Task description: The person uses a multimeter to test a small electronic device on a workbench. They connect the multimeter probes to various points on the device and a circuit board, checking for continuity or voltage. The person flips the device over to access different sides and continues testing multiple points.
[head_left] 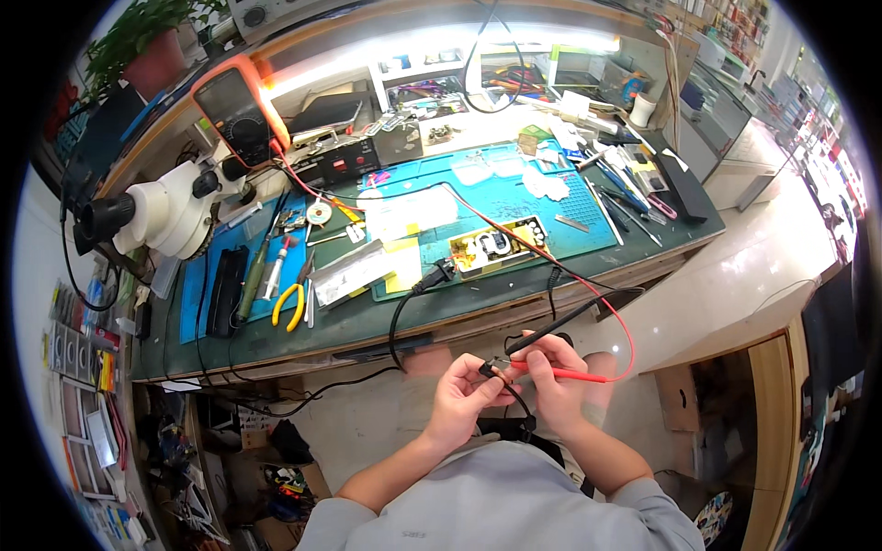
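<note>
My left hand [457, 402] is closed in front of my lap, pinching the end of a black cable [522, 404] with a small connector [488, 369]. In my right hand [559, 397] are two multimeter probes, a red one [579, 376] and a black one [554, 331], held together between closed fingers. Their tips point at the connector; whether they touch it I cannot tell. A red lead runs from the red probe over the bench to an orange multimeter [241, 112] at the back left. On the mat sits an opened power adapter [497, 246] with its circuit board showing.
The bench [349, 338] carries a blue-green mat [577, 234], a black mains plug [439, 273], yellow-handled pliers [289, 309] and a white microscope [161, 216]. Tweezers and screwdrivers [629, 184] lie at the right. A black cord [322, 390] hangs along the front edge.
</note>
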A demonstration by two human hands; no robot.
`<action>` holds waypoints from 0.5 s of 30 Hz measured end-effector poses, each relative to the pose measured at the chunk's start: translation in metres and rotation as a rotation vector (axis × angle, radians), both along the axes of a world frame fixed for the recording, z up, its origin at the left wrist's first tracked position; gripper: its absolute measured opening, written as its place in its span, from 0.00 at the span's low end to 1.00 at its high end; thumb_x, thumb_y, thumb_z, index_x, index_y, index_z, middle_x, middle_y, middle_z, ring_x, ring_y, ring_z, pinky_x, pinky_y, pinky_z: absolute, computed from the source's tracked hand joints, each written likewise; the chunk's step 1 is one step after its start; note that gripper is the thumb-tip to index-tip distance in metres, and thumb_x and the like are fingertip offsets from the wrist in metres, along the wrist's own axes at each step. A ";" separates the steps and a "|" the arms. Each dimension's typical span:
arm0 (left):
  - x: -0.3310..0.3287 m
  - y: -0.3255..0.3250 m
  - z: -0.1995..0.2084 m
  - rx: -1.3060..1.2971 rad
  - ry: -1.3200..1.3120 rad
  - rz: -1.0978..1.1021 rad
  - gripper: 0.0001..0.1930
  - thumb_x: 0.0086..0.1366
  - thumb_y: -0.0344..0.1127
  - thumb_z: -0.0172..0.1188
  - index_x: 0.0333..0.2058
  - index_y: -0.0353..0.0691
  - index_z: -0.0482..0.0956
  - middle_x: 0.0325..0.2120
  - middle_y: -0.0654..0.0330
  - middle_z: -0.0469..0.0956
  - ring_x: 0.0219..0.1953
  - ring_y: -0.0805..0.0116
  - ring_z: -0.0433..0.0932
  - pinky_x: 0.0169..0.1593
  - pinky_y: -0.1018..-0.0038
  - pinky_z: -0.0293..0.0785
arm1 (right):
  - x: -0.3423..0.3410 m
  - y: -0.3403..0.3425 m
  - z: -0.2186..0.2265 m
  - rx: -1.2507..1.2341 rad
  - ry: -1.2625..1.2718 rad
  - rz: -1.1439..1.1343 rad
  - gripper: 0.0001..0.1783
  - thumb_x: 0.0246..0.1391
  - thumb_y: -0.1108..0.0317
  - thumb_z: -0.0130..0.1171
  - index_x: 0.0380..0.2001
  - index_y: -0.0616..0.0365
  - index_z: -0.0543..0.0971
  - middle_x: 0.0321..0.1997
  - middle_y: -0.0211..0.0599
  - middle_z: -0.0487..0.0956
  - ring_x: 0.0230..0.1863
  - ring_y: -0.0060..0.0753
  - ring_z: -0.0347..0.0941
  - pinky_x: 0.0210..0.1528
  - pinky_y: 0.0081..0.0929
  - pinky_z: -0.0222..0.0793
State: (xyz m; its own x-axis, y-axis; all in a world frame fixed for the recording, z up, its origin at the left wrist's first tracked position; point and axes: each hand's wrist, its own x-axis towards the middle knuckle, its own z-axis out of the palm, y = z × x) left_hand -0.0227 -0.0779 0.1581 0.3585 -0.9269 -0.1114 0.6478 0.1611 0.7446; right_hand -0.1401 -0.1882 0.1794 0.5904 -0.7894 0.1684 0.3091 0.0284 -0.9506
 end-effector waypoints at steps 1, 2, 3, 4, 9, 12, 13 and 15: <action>0.000 0.000 0.000 -0.009 0.000 -0.001 0.06 0.69 0.27 0.58 0.40 0.40 0.70 0.42 0.53 0.82 0.42 0.60 0.84 0.44 0.67 0.85 | 0.000 0.000 -0.001 -0.001 -0.012 0.001 0.15 0.66 0.71 0.52 0.52 0.68 0.73 0.38 0.41 0.82 0.34 0.28 0.81 0.40 0.24 0.76; -0.001 -0.001 -0.001 -0.018 0.001 0.000 0.05 0.69 0.27 0.58 0.40 0.41 0.70 0.42 0.53 0.82 0.42 0.60 0.84 0.44 0.67 0.85 | -0.001 -0.001 -0.002 -0.002 -0.024 0.004 0.15 0.66 0.71 0.52 0.52 0.68 0.73 0.38 0.41 0.82 0.34 0.28 0.81 0.40 0.25 0.77; 0.000 -0.001 0.001 -0.006 0.022 -0.010 0.06 0.68 0.27 0.58 0.40 0.40 0.70 0.41 0.54 0.81 0.42 0.61 0.84 0.44 0.67 0.84 | -0.001 -0.001 -0.004 -0.010 -0.056 0.001 0.15 0.66 0.71 0.52 0.53 0.67 0.73 0.38 0.42 0.81 0.34 0.28 0.80 0.40 0.25 0.77; 0.001 -0.001 0.003 0.006 0.043 -0.018 0.06 0.68 0.28 0.59 0.39 0.40 0.70 0.40 0.55 0.81 0.42 0.61 0.84 0.44 0.67 0.84 | 0.000 0.000 -0.006 -0.019 -0.088 -0.001 0.15 0.65 0.71 0.52 0.53 0.67 0.73 0.38 0.42 0.81 0.34 0.28 0.80 0.40 0.25 0.77; 0.005 -0.002 0.008 0.007 0.051 -0.036 0.06 0.68 0.28 0.59 0.40 0.40 0.70 0.40 0.56 0.81 0.42 0.62 0.83 0.45 0.67 0.84 | 0.004 -0.001 -0.010 -0.029 -0.072 -0.019 0.16 0.65 0.73 0.51 0.54 0.66 0.72 0.37 0.42 0.81 0.33 0.28 0.80 0.39 0.25 0.77; 0.004 0.001 -0.002 -0.002 0.037 -0.018 0.06 0.68 0.28 0.59 0.41 0.40 0.71 0.43 0.55 0.81 0.43 0.61 0.83 0.44 0.67 0.84 | 0.005 0.001 -0.003 -0.002 -0.034 -0.004 0.16 0.64 0.75 0.52 0.54 0.66 0.72 0.37 0.42 0.81 0.33 0.28 0.80 0.39 0.24 0.77; 0.004 0.000 -0.004 -0.007 0.031 -0.024 0.07 0.68 0.28 0.59 0.41 0.40 0.71 0.43 0.56 0.80 0.43 0.61 0.83 0.45 0.67 0.84 | 0.003 0.000 -0.002 0.012 -0.020 -0.005 0.16 0.63 0.76 0.53 0.53 0.67 0.73 0.37 0.42 0.82 0.34 0.27 0.80 0.40 0.23 0.77; 0.004 0.000 -0.003 -0.008 0.015 -0.039 0.07 0.68 0.29 0.60 0.41 0.40 0.71 0.42 0.57 0.80 0.43 0.61 0.83 0.46 0.67 0.84 | 0.001 0.001 -0.001 0.015 -0.006 -0.022 0.15 0.62 0.77 0.53 0.51 0.67 0.74 0.36 0.41 0.82 0.34 0.25 0.80 0.41 0.22 0.77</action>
